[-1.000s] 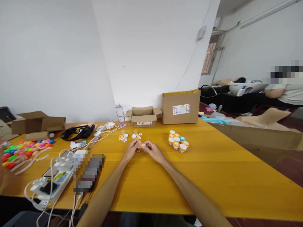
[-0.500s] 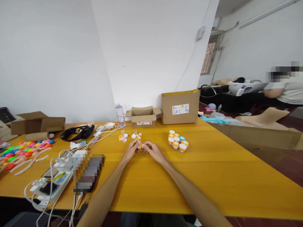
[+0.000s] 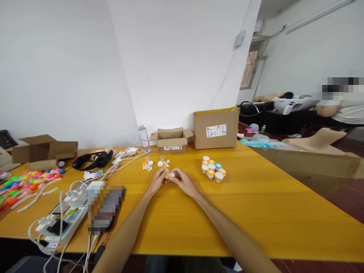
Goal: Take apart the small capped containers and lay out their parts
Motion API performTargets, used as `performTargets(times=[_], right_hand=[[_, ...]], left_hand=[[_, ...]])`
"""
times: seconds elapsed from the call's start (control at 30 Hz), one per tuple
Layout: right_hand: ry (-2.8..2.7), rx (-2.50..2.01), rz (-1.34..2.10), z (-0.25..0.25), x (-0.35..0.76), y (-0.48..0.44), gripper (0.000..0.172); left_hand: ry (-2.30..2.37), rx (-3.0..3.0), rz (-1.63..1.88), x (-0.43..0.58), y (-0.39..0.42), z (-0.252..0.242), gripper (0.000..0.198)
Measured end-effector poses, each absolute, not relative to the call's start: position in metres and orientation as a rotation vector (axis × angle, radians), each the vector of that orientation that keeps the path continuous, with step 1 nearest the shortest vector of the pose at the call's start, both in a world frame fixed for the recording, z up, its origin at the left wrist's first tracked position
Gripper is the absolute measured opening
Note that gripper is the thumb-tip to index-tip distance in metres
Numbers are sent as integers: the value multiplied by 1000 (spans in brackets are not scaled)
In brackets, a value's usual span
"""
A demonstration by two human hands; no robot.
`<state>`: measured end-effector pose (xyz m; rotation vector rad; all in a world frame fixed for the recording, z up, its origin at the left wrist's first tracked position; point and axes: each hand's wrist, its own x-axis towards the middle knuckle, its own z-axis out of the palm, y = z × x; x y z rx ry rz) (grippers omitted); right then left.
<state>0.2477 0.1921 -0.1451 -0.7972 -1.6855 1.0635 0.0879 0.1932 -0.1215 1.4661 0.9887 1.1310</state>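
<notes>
Between my hands is a small jar (image 3: 171, 175) with an orange band and a white part, tipped on its side above the table. My left hand (image 3: 158, 182) pinches its orange end. My right hand (image 3: 184, 182) has its fingertips at the white end, partly hiding it. Just beyond lie white and orange lids (image 3: 160, 163), printed white pieces (image 3: 148, 167) and a clear open jar (image 3: 162, 157). To the right stands a cluster of several closed clear jars (image 3: 211, 173) with white, orange and teal lids.
An open small carton (image 3: 172, 146), a large closed carton (image 3: 216, 131) and a clear bottle (image 3: 144, 139) line the wall. On the left are a power strip (image 3: 71, 218) with cables, a phone (image 3: 106, 210), a black strap (image 3: 92, 159) and colourful balls (image 3: 31, 180). A person (image 3: 341, 108) sits far right.
My right fingers have shifted slightly on the jar, so more of its white part shows. My left hand stays in nearly the same place. The view has moved slightly.
</notes>
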Motion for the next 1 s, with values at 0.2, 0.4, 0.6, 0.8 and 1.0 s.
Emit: performTargets(times=[0.2, 0.4, 0.6, 0.8, 1.0], right_hand=[[-1665, -805, 1073, -145, 246, 192, 31], [-1671, -810, 1036, -144, 248, 192, 24], [-1668, -802, 1007, -139, 249, 189, 25], [-1583, -877, 885, -138, 251, 188, 28], [-1561, -1104, 626, -142, 256, 192, 15]], left_hand=[[995, 1479, 1158, 87, 196, -124, 50], [981, 1477, 1132, 87, 195, -124, 51], [1008, 1434, 1138, 86, 195, -124, 50], [1026, 1364, 1206, 86, 203, -133, 53], [1073, 1305, 1328, 83, 202, -131, 50]])
